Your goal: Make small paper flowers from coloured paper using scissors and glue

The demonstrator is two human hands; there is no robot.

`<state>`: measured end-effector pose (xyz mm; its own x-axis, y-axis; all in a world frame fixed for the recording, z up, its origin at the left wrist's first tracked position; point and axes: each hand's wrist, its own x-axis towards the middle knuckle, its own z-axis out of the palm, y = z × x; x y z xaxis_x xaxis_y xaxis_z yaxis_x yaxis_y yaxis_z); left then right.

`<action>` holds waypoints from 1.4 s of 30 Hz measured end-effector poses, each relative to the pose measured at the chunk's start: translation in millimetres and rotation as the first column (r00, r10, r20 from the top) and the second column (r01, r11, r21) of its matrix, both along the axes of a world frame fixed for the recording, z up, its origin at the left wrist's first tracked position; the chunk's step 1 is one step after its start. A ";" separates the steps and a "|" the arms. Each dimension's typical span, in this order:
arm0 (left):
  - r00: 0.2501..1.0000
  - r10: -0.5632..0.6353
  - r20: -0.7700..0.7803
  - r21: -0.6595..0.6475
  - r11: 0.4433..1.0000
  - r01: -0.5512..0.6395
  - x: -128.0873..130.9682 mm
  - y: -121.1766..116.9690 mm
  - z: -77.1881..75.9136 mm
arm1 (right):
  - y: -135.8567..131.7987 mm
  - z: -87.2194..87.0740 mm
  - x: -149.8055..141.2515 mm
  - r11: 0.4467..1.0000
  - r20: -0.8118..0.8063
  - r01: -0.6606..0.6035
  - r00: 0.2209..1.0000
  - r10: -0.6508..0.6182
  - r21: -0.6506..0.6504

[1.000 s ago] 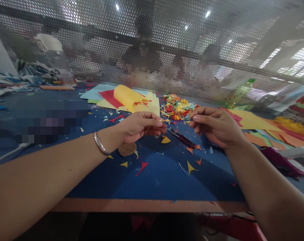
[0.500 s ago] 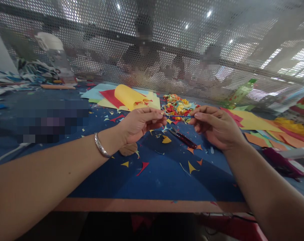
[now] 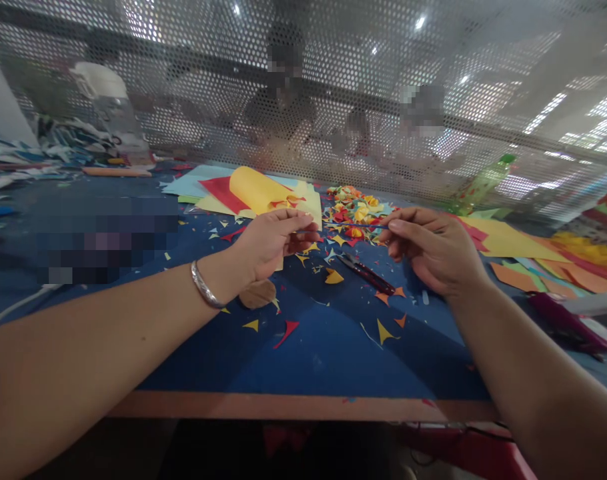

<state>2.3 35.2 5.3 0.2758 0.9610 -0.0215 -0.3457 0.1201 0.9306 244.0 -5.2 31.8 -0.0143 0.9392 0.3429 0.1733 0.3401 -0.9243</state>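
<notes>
My right hand (image 3: 431, 250) is closed, thumb and fingertips pinching one end of a thin blue stick (image 3: 356, 225). The stick points left toward my left hand (image 3: 273, 243), whose thumb and fingers are also pressed together. What sits in that left pinch is too small to make out. A pale strip (image 3: 280, 261) shows just under the left palm. Below and between the hands lie dark-handled snips (image 3: 367, 275) and a folded yellow paper piece (image 3: 334, 276). Close to the left wrist is a round brown disc (image 3: 257, 294).
Behind the hands are a pile of colourful paper pieces (image 3: 356, 210) and a rolled yellow sheet (image 3: 256, 187) on other sheets. Orange paper (image 3: 513, 277) and a purple case (image 3: 563, 320) lie right. A clear bottle (image 3: 116, 110) stands left, before a perforated screen (image 3: 193, 80).
My left hand has moved slightly left, widening the gap between the hands. More of the blue stick shows, and a pale strip has come into sight below the left palm.
</notes>
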 end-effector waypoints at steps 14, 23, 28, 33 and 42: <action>0.965 -0.232 -0.124 0.021 0.971 0.236 -0.6 -11.0 -4.0 | 19.3 -9.2 35.0 0.994 0.794 -0.052 0.606 -0.047 0.098; 0.958 -0.258 -0.126 -0.043 0.966 0.255 5.9 -17.4 -2.9 | 23.3 -7.3 47.1 0.992 0.893 -0.121 0.450 0.016 0.043; 0.951 -0.269 -0.150 -0.048 0.963 0.265 10.2 -25.8 -2.0 | 9.3 -0.1 32.4 0.987 0.898 -0.134 0.438 -0.021 0.089; 0.941 -0.273 -0.203 -0.033 0.962 0.272 16.2 -33.1 -3.1 | -9.5 4.2 3.1 0.971 0.839 -0.209 0.544 0.015 0.118; 0.927 -0.293 -0.235 0.007 0.953 0.303 20.3 -35.4 -6.1 | -18.7 -0.9 -21.1 0.944 0.759 -0.306 0.642 0.106 0.127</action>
<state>22.5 -0.2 -0.7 0.5420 0.8366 -0.0789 -0.0774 0.1432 0.9867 222.9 -23.9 30.9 -0.5373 0.7774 0.3271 0.6572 0.6290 -0.4152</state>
